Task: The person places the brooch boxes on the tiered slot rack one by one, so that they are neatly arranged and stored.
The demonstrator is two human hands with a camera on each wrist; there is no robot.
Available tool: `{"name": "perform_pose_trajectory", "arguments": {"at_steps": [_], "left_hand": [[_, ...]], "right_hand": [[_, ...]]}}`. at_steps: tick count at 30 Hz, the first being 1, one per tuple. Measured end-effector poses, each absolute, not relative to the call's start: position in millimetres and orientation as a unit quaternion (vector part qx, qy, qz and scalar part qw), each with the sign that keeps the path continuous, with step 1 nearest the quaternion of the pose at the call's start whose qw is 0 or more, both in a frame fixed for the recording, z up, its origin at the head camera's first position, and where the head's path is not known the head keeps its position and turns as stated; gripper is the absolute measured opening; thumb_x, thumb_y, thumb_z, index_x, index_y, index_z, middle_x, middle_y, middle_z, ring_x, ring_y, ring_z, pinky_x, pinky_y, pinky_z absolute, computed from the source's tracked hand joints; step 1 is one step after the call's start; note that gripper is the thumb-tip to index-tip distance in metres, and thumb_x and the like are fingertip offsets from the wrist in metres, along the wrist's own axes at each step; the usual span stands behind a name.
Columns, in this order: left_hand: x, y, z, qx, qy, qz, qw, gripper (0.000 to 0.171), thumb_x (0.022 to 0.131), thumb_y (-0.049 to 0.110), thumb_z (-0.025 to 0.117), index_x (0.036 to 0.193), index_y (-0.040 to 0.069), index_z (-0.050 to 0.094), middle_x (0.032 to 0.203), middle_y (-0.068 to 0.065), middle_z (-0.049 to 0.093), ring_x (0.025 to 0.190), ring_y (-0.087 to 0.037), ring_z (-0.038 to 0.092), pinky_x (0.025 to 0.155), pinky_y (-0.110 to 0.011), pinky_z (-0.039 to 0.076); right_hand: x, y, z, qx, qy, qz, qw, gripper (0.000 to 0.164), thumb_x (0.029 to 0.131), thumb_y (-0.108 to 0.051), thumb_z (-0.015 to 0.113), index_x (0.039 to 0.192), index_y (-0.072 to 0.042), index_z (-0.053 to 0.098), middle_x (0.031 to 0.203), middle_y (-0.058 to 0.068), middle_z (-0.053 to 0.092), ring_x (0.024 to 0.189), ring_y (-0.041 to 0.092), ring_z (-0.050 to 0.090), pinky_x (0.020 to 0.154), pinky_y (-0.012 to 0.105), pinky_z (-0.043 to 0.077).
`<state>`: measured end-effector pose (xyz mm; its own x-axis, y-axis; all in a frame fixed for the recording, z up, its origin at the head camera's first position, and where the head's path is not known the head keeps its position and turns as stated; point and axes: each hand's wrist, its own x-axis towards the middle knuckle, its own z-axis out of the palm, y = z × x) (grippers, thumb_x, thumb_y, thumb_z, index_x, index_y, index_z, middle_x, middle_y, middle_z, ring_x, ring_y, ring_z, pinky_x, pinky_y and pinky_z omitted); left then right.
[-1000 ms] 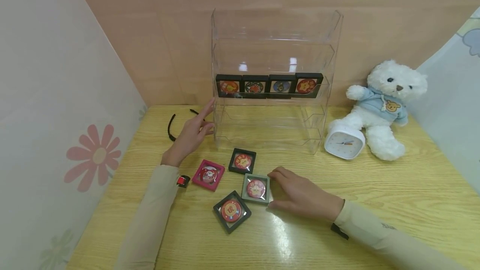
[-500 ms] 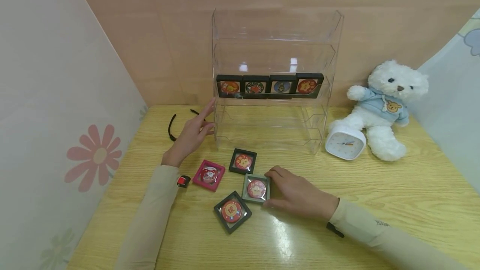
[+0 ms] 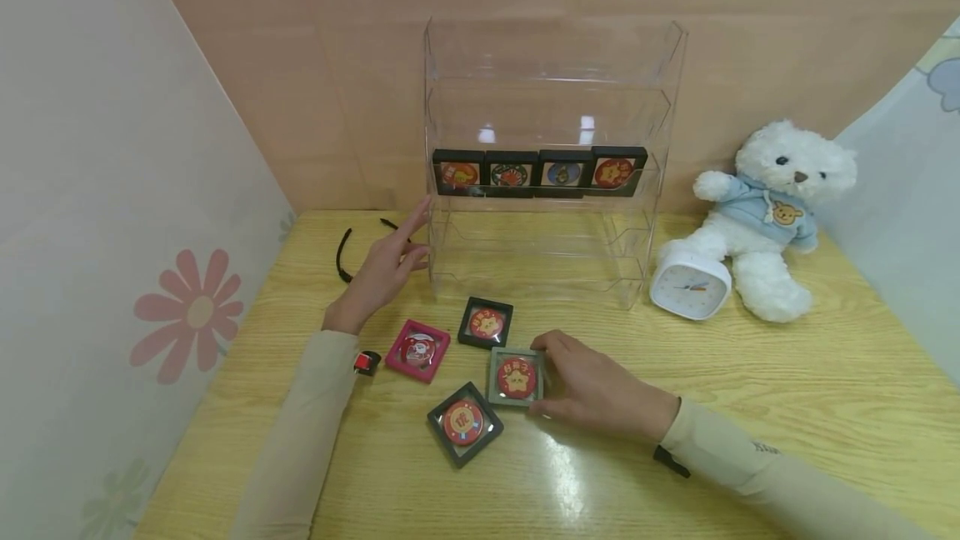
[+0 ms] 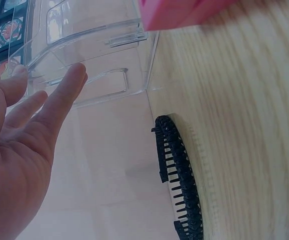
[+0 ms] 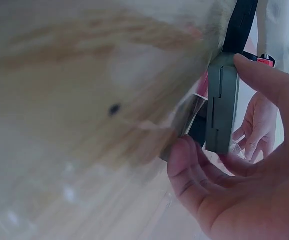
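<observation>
My right hand [image 3: 607, 390] pinches a grey-green square display frame [image 3: 492, 377] by its edges; a round red badge with a yellow star shows inside. In the right wrist view, the thumb is at one end of the frame [image 5: 221, 107] and fingertips at the other. My left hand [image 3: 375, 277], fingers extended, rests against the left side of a clear tiered rack [image 3: 540, 236]. Several black-framed badges [image 3: 512, 174] stand in a row on its middle tier. Around the grey-green frame lie a pink frame [image 3: 417, 351] and two dark frames, one behind [image 3: 485, 322] and one in front [image 3: 464, 424].
A white teddy bear [image 3: 776, 215] in a blue top sits at the right, with a white clock [image 3: 690, 285] against its leg. Behind my left hand lies a black toothed headband [image 4: 182, 175]. A peach backdrop [image 3: 360, 107] stands behind the rack.
My right hand has moved slightly left and taken hold of the grey-green frame. The frame has tilted and shifted a little right; the glare on its badge is gone. My left hand stays put.
</observation>
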<state>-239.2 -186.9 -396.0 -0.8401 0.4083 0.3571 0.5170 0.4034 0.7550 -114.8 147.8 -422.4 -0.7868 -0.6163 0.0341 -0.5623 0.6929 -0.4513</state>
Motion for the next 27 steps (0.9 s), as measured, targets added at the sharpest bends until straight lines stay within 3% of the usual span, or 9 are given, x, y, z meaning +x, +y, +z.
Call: {"name": "perform_pose_trajectory", "arguments": {"at_steps": [6, 13, 17, 22, 27], "left_hand": [[-239.9, -187.0, -396.4, -0.278, -0.836, -0.469, 0.055, 0.076, 0.105, 0.002, 0.051, 0.164, 0.033, 0.015, 0.159, -0.016, 0.036, 0.111, -0.031, 0.067, 0.085, -0.033, 0.061], [-239.7, -187.0, -396.6, -0.267, -0.843, -0.465, 0.052, 0.078, 0.105, 0.003, 0.051, 0.163, 0.038, 0.014, 0.159, -0.012, 0.036, 0.112, -0.028, 0.067, 0.085, -0.03, 0.06], [-240.2, -187.1, -396.8, -0.269, -0.842, -0.464, 0.053, 0.078, 0.105, 0.003, 0.051, 0.163, 0.038, 0.014, 0.159, -0.012, 0.036, 0.112, -0.029, 0.067, 0.085, -0.031, 0.061], [-240.3, -187.2, -397.1, -0.268, -0.844, -0.462, 0.055, 0.08, 0.104, 0.002, 0.052, 0.163, 0.04, 0.013, 0.16, -0.012, 0.036, 0.111, -0.029, 0.067, 0.085, -0.03, 0.06], [-239.8, -186.6, -396.7, -0.268, -0.841, -0.466, 0.054, 0.079, 0.104, 0.001, 0.052, 0.163, 0.038, 0.015, 0.159, -0.013, 0.036, 0.111, -0.03, 0.067, 0.085, -0.033, 0.061]], "right_hand": [[-114.4, 146.5, -421.5, -0.329, 0.903, -0.27, 0.06, 0.074, 0.07, -0.027, 0.093, 0.127, -0.009, 0.049, 0.114, -0.001, 0.06, 0.105, 0.013, 0.06, 0.096, 0.037, 0.056], [-115.1, 145.4, -420.8, -0.34, 0.89, -0.299, 0.057, 0.074, 0.065, -0.018, 0.096, 0.121, -0.009, 0.049, 0.111, -0.002, 0.061, 0.101, 0.012, 0.061, 0.093, 0.034, 0.057], [-115.2, 146.4, -418.2, -0.344, 0.887, -0.304, 0.051, 0.066, 0.068, -0.015, 0.095, 0.119, -0.01, 0.052, 0.107, -0.003, 0.063, 0.094, 0.011, 0.06, 0.083, 0.031, 0.058], [-115.8, 150.3, -415.0, -0.352, 0.873, -0.335, 0.035, 0.045, 0.078, -0.011, 0.089, 0.113, -0.013, 0.059, 0.099, -0.006, 0.067, 0.082, 0.011, 0.061, 0.065, 0.024, 0.055], [-116.3, 153.8, -415.8, -0.388, 0.849, -0.359, -0.014, 0.03, 0.083, -0.007, 0.084, 0.106, -0.011, 0.066, 0.097, -0.004, 0.072, 0.079, 0.007, 0.064, 0.063, 0.02, 0.057]]}}
